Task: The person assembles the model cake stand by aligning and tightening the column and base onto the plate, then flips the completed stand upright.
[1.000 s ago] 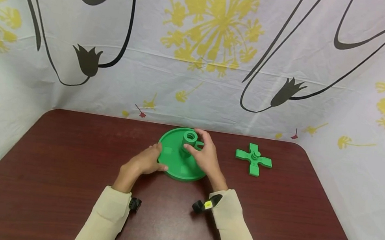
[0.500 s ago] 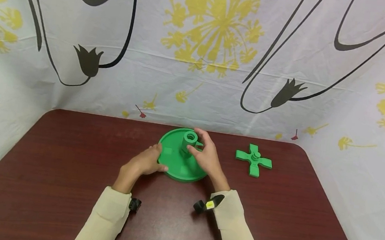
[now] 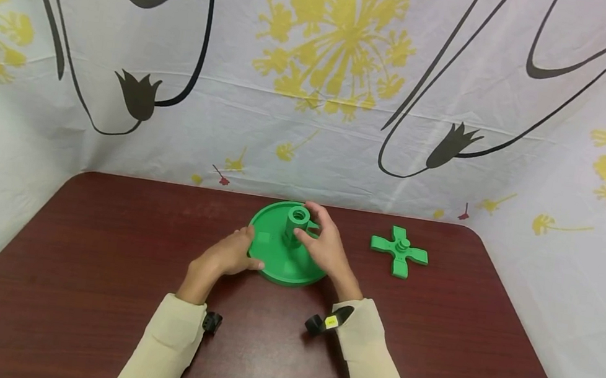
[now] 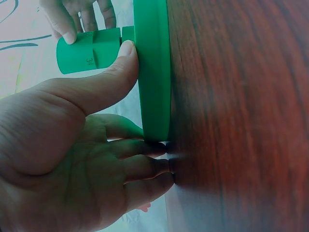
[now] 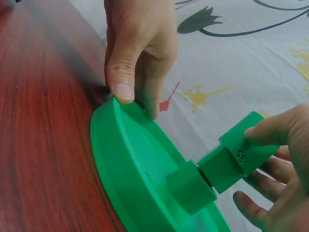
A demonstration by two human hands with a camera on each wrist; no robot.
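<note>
- Left of centre in the head view we see our left hand (image 3: pixel 228 256) pinching the near-left rim of the green disc (image 3: pixel 273 254): in the left wrist view the thumb (image 4: pixel 104 79) lies over the rim and the fingers (image 4: pixel 145 166) curl under its edge against the table (image 3: pixel 105 254).
- At centre, the disc lies flat between both hands; its green post (image 3: pixel 297 219) stands upright, long axis vertical.
- Just right of the post, our right hand (image 3: pixel 327 248) pinches the post's top with thumb and fingers; it is the nearer hand to the post.
- Far right, a green cross piece (image 3: pixel 399 251) lies well apart, untouched.
</note>
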